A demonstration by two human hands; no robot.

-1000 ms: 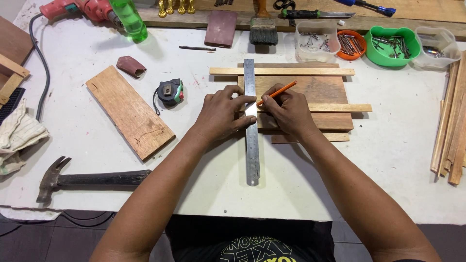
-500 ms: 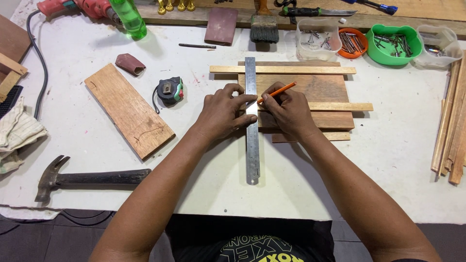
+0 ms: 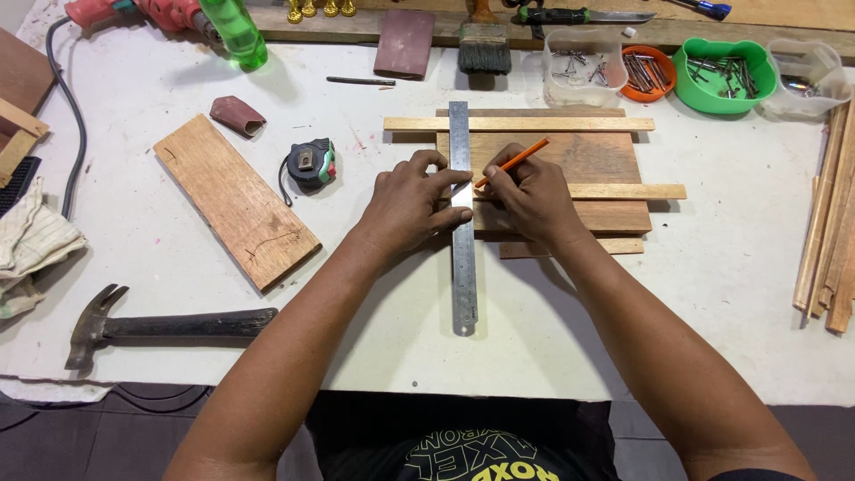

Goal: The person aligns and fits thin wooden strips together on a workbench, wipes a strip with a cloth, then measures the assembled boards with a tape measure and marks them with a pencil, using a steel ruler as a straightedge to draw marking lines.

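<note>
Carefully now: the left hand (image 3: pixel 411 201) presses flat fingers on the ruler (image 3: pixel 462 218), the right hand (image 3: pixel 531 191) pinches a pencil (image 3: pixel 512 163) at three o'clock beside it over the board (image 3: pixel 595 160). If that ruler slips, the line likely skews.

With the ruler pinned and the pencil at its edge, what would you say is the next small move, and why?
Probably draw the orange pencil along the steel ruler toward the body. The left hand presses the ruler flat across the dark board, and the right hand holds the pencil tip against the ruler's right edge, so a line seems ready to be marked.
</note>
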